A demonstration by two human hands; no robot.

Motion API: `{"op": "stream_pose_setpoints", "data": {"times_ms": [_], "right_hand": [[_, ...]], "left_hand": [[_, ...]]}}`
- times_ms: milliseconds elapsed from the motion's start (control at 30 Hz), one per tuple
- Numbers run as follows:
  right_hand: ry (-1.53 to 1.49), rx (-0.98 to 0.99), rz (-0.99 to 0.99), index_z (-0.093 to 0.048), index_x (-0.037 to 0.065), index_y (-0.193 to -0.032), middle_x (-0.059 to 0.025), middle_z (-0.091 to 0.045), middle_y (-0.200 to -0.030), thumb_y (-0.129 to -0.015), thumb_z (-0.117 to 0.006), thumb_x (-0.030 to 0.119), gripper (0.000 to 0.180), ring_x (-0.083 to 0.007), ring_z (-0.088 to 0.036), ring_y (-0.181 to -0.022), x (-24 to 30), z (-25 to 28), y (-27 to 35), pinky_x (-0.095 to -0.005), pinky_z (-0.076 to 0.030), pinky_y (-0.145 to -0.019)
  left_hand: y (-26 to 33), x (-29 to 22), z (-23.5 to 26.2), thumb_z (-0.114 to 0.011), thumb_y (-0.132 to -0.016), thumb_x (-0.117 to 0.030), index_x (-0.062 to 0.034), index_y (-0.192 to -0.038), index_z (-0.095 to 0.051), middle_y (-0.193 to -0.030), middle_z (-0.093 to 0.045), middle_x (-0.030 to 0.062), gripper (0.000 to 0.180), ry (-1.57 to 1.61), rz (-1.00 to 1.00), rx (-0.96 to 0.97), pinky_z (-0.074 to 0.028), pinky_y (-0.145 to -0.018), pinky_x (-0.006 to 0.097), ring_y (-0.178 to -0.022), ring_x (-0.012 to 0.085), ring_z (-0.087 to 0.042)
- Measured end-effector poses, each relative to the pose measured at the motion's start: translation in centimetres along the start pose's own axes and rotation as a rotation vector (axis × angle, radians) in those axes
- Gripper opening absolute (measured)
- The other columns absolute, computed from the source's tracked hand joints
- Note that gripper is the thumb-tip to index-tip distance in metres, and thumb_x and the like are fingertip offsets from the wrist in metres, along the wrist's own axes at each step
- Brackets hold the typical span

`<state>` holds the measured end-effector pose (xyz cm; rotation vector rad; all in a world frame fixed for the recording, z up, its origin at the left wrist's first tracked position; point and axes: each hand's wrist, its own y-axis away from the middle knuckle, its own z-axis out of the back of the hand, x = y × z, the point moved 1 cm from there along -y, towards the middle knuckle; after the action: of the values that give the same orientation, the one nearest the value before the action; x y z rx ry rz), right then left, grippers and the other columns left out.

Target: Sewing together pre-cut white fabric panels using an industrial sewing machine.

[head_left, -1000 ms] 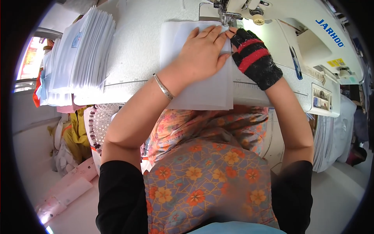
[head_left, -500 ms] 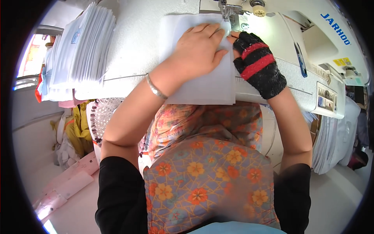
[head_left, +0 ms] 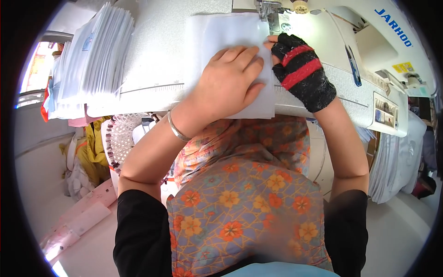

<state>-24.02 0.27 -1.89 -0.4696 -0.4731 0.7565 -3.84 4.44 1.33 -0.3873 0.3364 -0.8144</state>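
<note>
A white, thin fabric-like sheet (head_left: 226,34) lies on the sewing machine bed, its far right corner close to the presser foot (head_left: 269,11). My left hand (head_left: 230,81) rests palm down on its middle, fingers loosely bent and apart. On my right hand (head_left: 304,71) is a black fingerless glove with red stripes. Its bare thumb and forefinger close on the sheet's right edge, just on my side of the presser foot. What lies between those fingertips is partly hidden. The sheet's near edge hangs over the table front above my lap.
A tall stack of folded white pieces (head_left: 99,55) stands on the table at left. Blue-handled thread snips (head_left: 353,67) lie right of my gloved hand. The machine body (head_left: 392,27) rises at far right. More white pieces (head_left: 392,161) hang below the table's right end.
My left hand has slid back toward me over the sheet, and its fingers have curled a little. My right hand stays at the sheet's right edge, shifted only slightly.
</note>
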Motion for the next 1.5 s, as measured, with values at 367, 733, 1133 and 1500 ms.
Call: {"op": "stream_pose_setpoints", "data": {"times_ms": [367, 733, 1133, 1500], "right_hand": [[0.080, 0.016, 0.036, -0.065, 0.005, -0.113, -0.0143, -0.065, -0.117, -0.080, -0.062, 0.000, 0.034, -0.0351, -0.061, -0.105, 0.6, 0.2, -0.5, -0.0431, -0.050, -0.093], [0.097, 0.063, 0.030, -0.063, 0.003, -0.119, -0.0152, -0.064, -0.118, -0.080, -0.061, 0.001, 0.039, -0.0355, -0.060, -0.107, 0.8, 0.4, -0.9, -0.0444, -0.049, -0.095], [0.118, 0.113, 0.024, -0.062, 0.002, -0.119, -0.0162, -0.063, -0.120, -0.082, -0.061, 0.003, 0.036, -0.0360, -0.060, -0.107, -0.2, 0.6, -1.8, -0.0451, -0.048, -0.096], [0.163, 0.095, 0.015, -0.061, 0.002, -0.118, -0.0160, -0.061, -0.120, -0.082, -0.061, 0.005, 0.037, -0.0360, -0.058, -0.106, -0.6, -0.2, -2.3, -0.0449, -0.047, -0.095]], "left_hand": [[-0.5, 1.1, -0.2, -0.067, -0.081, -0.021, -0.0016, -0.111, -0.063, -0.120, -0.060, 0.0153, 0.036, -0.037, 0.011, -0.014, -0.045, -0.099, 0.042, -0.113, 0.0307, -0.057], [-1.2, 2.7, -1.0, -0.065, -0.077, -0.008, -0.0036, -0.102, -0.067, -0.111, -0.064, 0.0096, 0.026, -0.032, -0.037, -0.097, -0.051, -0.092, 0.038, -0.104, 0.0276, -0.062], [-3.5, 6.2, -1.9, -0.062, -0.074, -0.004, -0.0070, -0.103, -0.070, -0.104, -0.066, 0.0041, 0.030, 0.008, -0.021, -0.071, -0.054, -0.085, 0.036, -0.100, 0.0250, -0.064], [-5.3, 9.0, -3.3, -0.059, -0.077, -0.002, -0.0090, -0.103, -0.071, -0.107, -0.067, 0.0015, 0.029, 0.001, -0.024, -0.107, -0.054, -0.084, 0.037, -0.099, 0.0238, -0.064]]}}
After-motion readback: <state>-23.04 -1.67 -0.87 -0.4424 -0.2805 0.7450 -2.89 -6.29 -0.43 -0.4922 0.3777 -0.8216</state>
